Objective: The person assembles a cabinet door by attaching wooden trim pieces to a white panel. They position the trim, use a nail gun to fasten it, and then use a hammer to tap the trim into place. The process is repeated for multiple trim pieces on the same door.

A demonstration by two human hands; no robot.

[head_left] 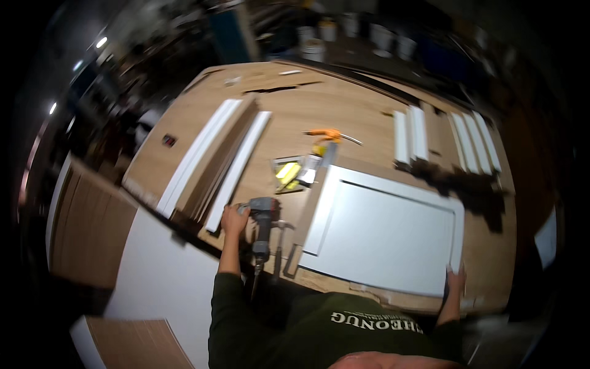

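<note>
My left hand (235, 220) is closed around the handle of a grey and black air nail gun (263, 224) at the table's near edge. A hose fitting hangs from the tool's lower end. Just right of it lies a hammer (280, 237). A white cabinet door (387, 234) with a raised frame lies flat on the table in front of me. At its near right corner my right hand (455, 281) grips the edge; some of the fingers are hidden.
Long white strips (239, 169) lie on the wooden table (356, 132) at left; shorter white pieces (418, 132) lie far right. An orange air blow gun (326, 133) and a yellow-marked packet (287, 174) sit mid-table. White boards (153, 258) stand at left. Buckets (313, 49) stand beyond.
</note>
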